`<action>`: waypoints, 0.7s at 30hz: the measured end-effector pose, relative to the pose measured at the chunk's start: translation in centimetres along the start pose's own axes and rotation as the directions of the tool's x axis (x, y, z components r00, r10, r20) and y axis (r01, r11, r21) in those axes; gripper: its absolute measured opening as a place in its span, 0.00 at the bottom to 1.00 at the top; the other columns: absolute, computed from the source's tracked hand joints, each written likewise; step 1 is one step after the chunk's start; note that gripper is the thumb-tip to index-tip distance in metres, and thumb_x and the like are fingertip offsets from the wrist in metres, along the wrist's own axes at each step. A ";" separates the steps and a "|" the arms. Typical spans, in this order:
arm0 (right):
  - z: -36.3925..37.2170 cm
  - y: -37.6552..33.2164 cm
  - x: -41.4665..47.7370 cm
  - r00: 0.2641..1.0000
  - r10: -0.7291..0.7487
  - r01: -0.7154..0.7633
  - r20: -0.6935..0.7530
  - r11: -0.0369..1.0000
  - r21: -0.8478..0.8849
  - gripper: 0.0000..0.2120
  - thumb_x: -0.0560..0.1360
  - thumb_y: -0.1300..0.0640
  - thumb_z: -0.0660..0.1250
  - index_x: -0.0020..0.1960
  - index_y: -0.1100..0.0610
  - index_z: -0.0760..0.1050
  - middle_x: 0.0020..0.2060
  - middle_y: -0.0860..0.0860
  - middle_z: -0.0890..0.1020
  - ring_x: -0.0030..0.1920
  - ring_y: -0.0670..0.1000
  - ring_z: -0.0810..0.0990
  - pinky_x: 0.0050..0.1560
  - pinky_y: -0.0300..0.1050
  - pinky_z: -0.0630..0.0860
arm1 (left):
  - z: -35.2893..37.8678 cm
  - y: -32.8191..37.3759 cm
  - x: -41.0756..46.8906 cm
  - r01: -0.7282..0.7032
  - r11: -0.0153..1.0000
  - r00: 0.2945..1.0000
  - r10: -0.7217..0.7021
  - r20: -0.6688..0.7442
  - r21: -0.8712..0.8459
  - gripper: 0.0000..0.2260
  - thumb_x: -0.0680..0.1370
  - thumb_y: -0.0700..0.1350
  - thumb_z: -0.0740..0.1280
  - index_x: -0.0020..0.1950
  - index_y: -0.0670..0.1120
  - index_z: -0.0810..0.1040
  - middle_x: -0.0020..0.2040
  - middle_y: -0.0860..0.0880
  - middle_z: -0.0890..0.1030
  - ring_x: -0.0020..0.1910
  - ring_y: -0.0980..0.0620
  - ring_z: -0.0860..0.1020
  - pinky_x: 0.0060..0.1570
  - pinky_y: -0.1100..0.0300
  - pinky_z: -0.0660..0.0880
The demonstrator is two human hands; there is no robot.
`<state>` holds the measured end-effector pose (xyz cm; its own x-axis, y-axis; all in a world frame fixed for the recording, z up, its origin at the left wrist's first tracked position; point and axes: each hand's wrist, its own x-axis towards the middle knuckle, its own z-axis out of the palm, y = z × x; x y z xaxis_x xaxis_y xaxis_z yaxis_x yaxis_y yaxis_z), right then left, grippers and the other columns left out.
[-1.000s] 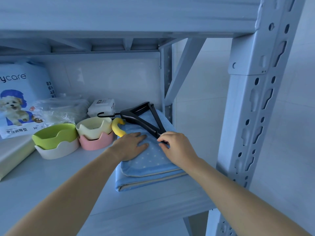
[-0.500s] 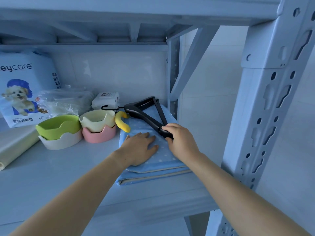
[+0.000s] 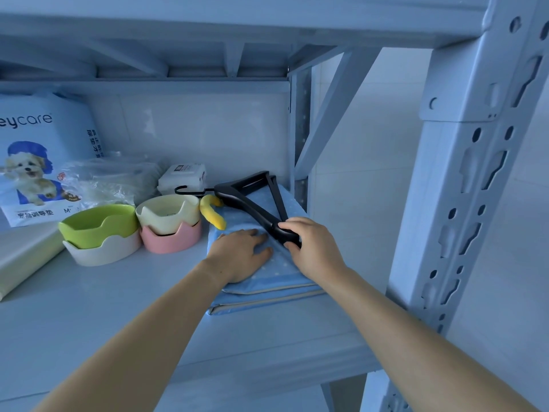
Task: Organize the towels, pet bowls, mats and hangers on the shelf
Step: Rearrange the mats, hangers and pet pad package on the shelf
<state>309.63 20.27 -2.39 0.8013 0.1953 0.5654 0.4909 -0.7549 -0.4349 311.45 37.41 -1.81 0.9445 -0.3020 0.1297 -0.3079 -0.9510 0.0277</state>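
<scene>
While the left hand lay flat on a folded blue dotted cloth, fingers straight and close together, the right hand curled its fingers round the near end of a black hanger lying on the same stack. That end was hidden inside the grip. The stack sat at the right edge of the shelf board, close to the front; whether it was towels or mats could not be told, though two cream-edged layers showed at its front. The hanger's thin hook pointed left, past the stack's rear left corner. Just beside it a yellow curved piece rested on the cloth's left edge, too little of it showing to name.

Left of the stack, a cream pet bowl sat nested in a pink one, and a green bowl in a white one. Behind them, along the rear edge, stood a small white packet, a crumpled clear plastic bag with unreadable contents, and a pet-pad pack, cut off at the left. A pale folded item was also cut off there.
</scene>
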 end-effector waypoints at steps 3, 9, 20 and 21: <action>0.0 0.1 -0.3 1.000 0.003 -0.003 -0.013 1.000 0.021 0.19 0.73 0.65 0.68 0.62 0.57 0.76 0.60 0.49 0.78 0.58 0.49 0.76 0.55 0.29 0.65 | -0.1 0.2 -0.4 -0.001 0.998 0.998 -0.003 -0.059 -0.068 0.23 0.79 0.59 0.52 0.73 0.53 0.64 0.73 0.54 0.65 0.71 0.51 0.63 0.67 0.51 0.63; 0.5 0.5 -0.6 0.997 0.041 -0.037 -0.067 0.998 0.060 0.18 0.72 0.66 0.68 0.61 0.55 0.77 0.60 0.47 0.78 0.51 0.48 0.79 0.50 0.24 0.62 | 0.1 -1.3 -2.1 -0.003 0.974 0.989 -0.031 -0.147 -0.225 0.20 0.79 0.55 0.58 0.70 0.54 0.68 0.72 0.56 0.66 0.70 0.55 0.63 0.66 0.60 0.62; 0.6 0.6 -0.3 0.997 0.048 -0.044 -0.065 0.998 0.053 0.18 0.73 0.66 0.68 0.61 0.55 0.77 0.60 0.47 0.77 0.59 0.46 0.75 0.53 0.22 0.59 | 0.5 -1.3 -1.3 0.091 0.982 0.983 -0.116 -0.145 -0.166 0.23 0.76 0.63 0.57 0.70 0.60 0.66 0.73 0.60 0.62 0.72 0.58 0.60 0.65 0.58 0.63; 0.6 0.6 -0.3 0.997 0.047 -0.044 -0.061 0.998 0.051 0.18 0.73 0.66 0.68 0.62 0.54 0.76 0.61 0.47 0.77 0.59 0.46 0.75 0.53 0.23 0.59 | 0.4 -1.3 -1.3 0.096 0.982 0.982 -0.121 -0.148 -0.163 0.23 0.75 0.63 0.57 0.70 0.61 0.66 0.73 0.61 0.63 0.71 0.58 0.60 0.65 0.59 0.63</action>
<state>309.88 20.16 -3.22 0.8014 0.1210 0.5858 0.4719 -0.7297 -0.4948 310.72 39.00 -2.44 0.9474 -0.1717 0.2702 -0.2299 -0.9523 0.2009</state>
